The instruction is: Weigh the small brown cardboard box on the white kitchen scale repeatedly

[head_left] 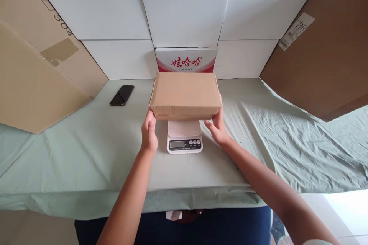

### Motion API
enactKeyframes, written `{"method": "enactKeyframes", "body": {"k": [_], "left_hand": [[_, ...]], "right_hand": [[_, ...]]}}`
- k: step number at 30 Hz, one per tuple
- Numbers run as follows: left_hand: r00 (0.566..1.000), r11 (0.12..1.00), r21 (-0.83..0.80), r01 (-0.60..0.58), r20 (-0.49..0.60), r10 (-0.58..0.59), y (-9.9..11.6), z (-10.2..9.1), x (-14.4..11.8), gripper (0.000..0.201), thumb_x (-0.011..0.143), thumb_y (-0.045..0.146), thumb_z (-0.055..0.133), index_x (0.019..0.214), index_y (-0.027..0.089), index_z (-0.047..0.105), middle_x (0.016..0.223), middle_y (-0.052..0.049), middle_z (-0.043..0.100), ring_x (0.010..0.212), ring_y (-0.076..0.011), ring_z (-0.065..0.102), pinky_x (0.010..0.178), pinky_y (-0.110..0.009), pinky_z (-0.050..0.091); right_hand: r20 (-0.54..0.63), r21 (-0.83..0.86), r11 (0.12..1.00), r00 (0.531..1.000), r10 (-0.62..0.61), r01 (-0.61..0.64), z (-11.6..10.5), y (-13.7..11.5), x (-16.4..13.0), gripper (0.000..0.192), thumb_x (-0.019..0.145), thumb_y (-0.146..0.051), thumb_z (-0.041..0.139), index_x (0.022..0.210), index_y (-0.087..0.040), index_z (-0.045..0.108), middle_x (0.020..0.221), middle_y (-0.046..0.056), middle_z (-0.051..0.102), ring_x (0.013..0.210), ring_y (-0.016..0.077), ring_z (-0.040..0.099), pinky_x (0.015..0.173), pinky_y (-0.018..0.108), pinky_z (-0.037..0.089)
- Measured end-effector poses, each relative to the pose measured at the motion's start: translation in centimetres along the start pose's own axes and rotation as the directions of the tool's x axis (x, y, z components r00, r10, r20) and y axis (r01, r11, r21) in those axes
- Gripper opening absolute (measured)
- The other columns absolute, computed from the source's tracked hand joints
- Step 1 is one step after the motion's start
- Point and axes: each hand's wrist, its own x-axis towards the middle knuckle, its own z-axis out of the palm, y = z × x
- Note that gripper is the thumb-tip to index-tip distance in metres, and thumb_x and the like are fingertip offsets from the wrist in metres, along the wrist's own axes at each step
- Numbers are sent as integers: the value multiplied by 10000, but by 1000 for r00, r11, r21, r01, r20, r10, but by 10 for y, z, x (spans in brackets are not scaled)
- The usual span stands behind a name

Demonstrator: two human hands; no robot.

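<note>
Plain brown cardboard box (185, 95) over white digital kitchen scale (184, 136), 12 o'clock of display, which shows. Left hand (149, 134) and right hand (217, 127) grasp its ends, steadying it level

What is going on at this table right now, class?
A person holds a closed brown cardboard box with both hands: the left hand at its left end, the right hand at its right end. The box sits over a small white kitchen scale on the green sheet. A dark phone lies to the left, and a red-and-white printed carton stands behind the box.
</note>
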Motion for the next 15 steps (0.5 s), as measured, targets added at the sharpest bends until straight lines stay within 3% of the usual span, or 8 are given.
{"method": "enactKeyframes", "body": {"k": [3, 6, 15], "left_hand": [[997, 997, 36, 70, 14, -70, 4, -7, -32, 870, 862, 835, 466, 1489, 244, 582, 1570, -131, 570, 1560, -357, 395, 1273, -457, 356], [994, 993, 48, 110, -1, -111, 2, -14, -48, 886, 849, 848, 462, 1480, 240, 594, 1567, -137, 573, 1575, -366, 362, 1279, -481, 345], [992, 991, 53, 124, -12, -123, -3, -18, -50, 854, 872, 825, 451, 1514, 273, 556, 1596, -119, 546, 1568, -356, 377, 1261, -488, 373]], "right_hand": [[-3, -3, 998, 998, 64, -64, -1, -8, -28, 944, 883, -674, 632, 1648, -440, 131, 1718, 13, 259, 1637, 299, 219, 1355, 549, 241], [0, -5, 996, 996, 91, -91, 1, -13, -37, 939, 887, -679, 621, 1648, -445, 125, 1708, 24, 265, 1629, 313, 225, 1348, 568, 250], [-4, -5, 994, 994, 110, -110, 3, -8, -35, 933, 886, -669, 624, 1648, -437, 139, 1672, 34, 332, 1569, 337, 322, 1305, 587, 334]]}}
